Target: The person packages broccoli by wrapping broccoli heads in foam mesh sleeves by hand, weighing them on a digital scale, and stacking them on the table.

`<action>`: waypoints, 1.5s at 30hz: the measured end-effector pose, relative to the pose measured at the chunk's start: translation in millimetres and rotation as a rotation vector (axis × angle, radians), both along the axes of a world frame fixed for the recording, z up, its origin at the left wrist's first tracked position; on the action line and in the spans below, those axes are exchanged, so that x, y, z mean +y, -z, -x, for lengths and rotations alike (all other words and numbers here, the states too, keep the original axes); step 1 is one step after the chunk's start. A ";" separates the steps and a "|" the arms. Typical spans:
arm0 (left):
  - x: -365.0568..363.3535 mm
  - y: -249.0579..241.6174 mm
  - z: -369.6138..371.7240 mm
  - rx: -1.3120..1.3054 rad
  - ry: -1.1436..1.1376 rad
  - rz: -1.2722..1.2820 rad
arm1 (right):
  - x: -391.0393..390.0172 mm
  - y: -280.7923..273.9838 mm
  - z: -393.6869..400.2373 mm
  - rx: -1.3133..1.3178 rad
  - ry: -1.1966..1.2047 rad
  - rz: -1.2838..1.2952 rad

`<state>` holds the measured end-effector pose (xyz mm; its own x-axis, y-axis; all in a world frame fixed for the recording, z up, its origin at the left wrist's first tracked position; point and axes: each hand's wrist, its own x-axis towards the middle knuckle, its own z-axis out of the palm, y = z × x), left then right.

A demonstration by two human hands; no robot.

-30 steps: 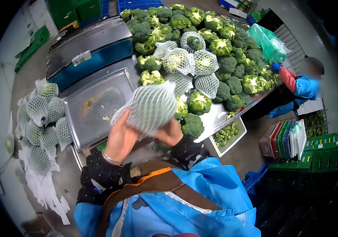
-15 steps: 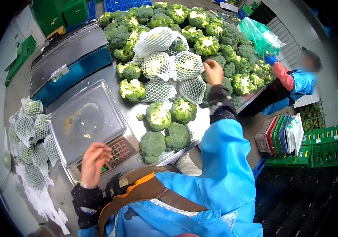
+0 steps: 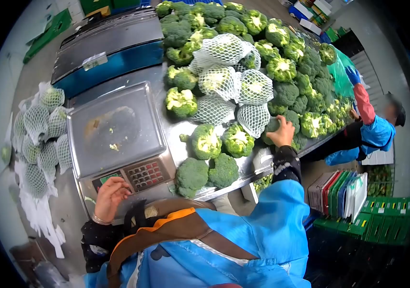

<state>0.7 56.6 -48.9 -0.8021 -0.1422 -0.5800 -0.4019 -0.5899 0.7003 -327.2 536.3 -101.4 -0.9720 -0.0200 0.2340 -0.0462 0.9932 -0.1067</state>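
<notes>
Across the middle, a smooth steel table (image 3: 181, 150) with soft grey reflections, bearing a deep heap of broccoli heads (image 3: 281, 69), knobbly and dark green, many with pale cut stalks upward. Beside the far side of the heap, a co-worker (image 3: 375, 129) in blue outerwear with a red sleeve and blue glove, near a thin, crumpled green plastic bag (image 3: 341, 74). At upper left, a boxy metal unit (image 3: 111, 41) with a glossy blue front. Nearer, a weighing scale (image 3: 118, 110) with a flat, round-cornered steel pan, stained brown in places. Off the table's left side, a hanging-looking cluster of netted broccoli (image 3: 37, 122) in stretchy white diamond mesh. On the table, between scale and heap, more mesh-wrapped heads (image 3: 255, 86), plump and bulging, green through the holes. In front, four loose heads (image 3: 224, 170), two stalk-up, two dome-up with fine beaded crowns.

Right hand (image 3: 281, 132) at the heap's near edge, thumb and fingers arched around a dark, rounded broccoli head (image 3: 270, 126); closure of the grip unclear. Left hand (image 3: 111, 196) slack, fingers half-curled by the scale's front, near the square-keyed keypad (image 3: 145, 175). Smallest, pale crumbs (image 3: 114, 147) on the pan.
</notes>
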 end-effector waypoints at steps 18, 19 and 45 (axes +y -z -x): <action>-136.9 85.5 -160.8 0.010 -0.584 0.673 | -18.2 -37.1 35.6 -0.325 -0.207 -0.440; -154.9 92.6 -175.6 -0.133 -0.637 0.962 | -29.5 -51.1 31.8 -0.336 -0.170 -0.506; -249.2 5.5 -197.9 0.035 -0.613 1.208 | -431.6 -147.8 -132.8 -0.429 -1.260 0.613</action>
